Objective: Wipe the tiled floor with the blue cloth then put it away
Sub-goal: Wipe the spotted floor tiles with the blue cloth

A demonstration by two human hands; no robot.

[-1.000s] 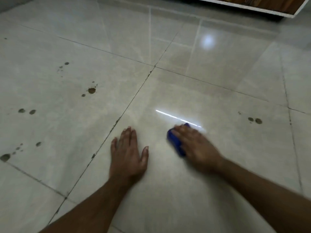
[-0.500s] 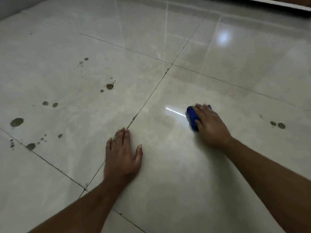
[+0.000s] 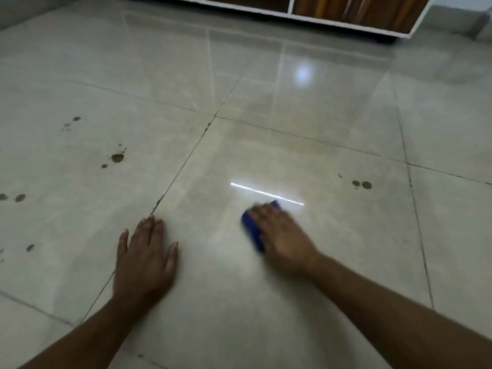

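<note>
Dark spots (image 3: 117, 157) dot the glossy tiled floor (image 3: 332, 123) below a white shelf (image 3: 346, 22); left hand (image 3: 145, 258) flat, fingers straight; right hand (image 3: 282, 234) presses blue cloth (image 3: 252, 230), its finger pose blurred

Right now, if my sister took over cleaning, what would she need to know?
Left hand: flat on the tiled floor, fingers straight, holding nothing.
Right hand: pressing the blue cloth onto the tile, blurred mid-wipe.
Done: wiping is under way on the middle tile.
Left: dark spots on the left tile and two spots on the right are unwiped; then put the cloth away.
</note>
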